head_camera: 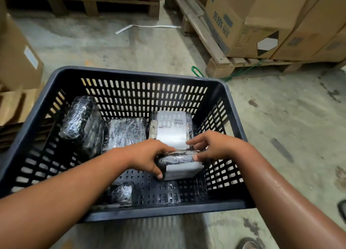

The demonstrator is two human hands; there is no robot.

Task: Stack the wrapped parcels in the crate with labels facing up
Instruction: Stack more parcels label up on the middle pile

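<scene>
concrete floor (131, 48) carries black crate (131, 74), wooden pallets (217, 61), white strap (148, 26), green cord (196, 71).

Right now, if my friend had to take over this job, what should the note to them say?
Left hand and right hand: both grip one wrapped parcel, tilted, inside the crate at its near right.
Done: labelled parcel lies at the back right, label up; middle parcel lies beside it.
Unclear: left parcel leans on the left wall, no label visible; small parcel sits near the front.
Left: lay the held parcel flat, label up, then check the leaning and small ones.
</scene>
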